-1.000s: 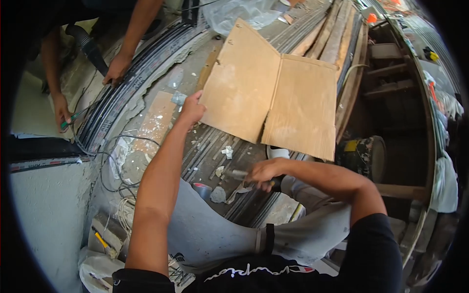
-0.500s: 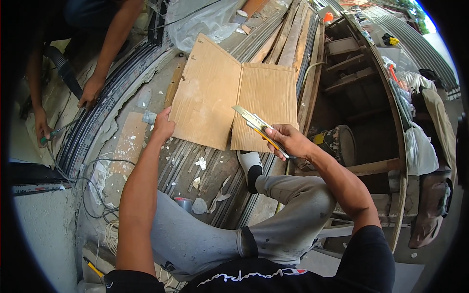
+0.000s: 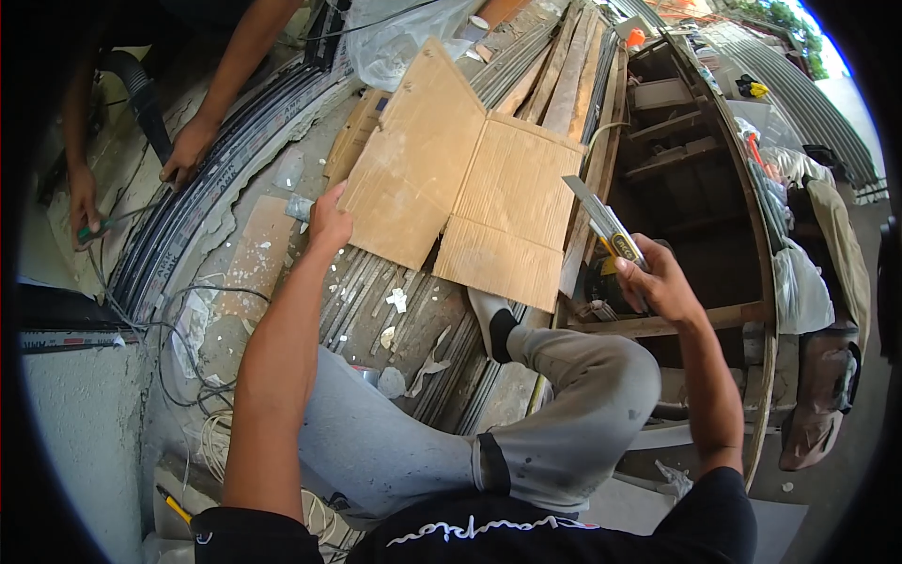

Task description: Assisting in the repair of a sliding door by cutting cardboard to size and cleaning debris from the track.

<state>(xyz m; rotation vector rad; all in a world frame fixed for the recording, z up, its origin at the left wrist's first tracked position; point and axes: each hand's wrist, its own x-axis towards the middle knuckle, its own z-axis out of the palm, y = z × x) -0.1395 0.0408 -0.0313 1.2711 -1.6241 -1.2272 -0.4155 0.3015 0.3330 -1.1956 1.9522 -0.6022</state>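
A creased brown cardboard sheet (image 3: pixel 413 160) is held up over the floor in front of me, its left panel angled against the right one. My left hand (image 3: pixel 331 221) grips its lower left edge, with some fingers hidden. My right hand (image 3: pixel 660 280) is closed round a utility knife (image 3: pixel 613 231), off to the right of the sheet. The knife's blade is out and points up and left, close to the right panel's edge. My bent leg (image 3: pixel 573 376) lies below the sheet.
Long wooden planks (image 3: pixel 564 75) lie beyond the cardboard. At right is an open wooden frame (image 3: pixel 691 141). At upper left, another person's hands (image 3: pixel 193 146) hold a dark hose and a green-handled screwdriver (image 3: pixel 94 231). Black cables (image 3: pixel 178 348) loop across the littered floor.
My right hand has moved right with the knife, away from the front of the cardboard. The right panel has tilted, showing more of its lower fold. The whole view has shifted slightly.
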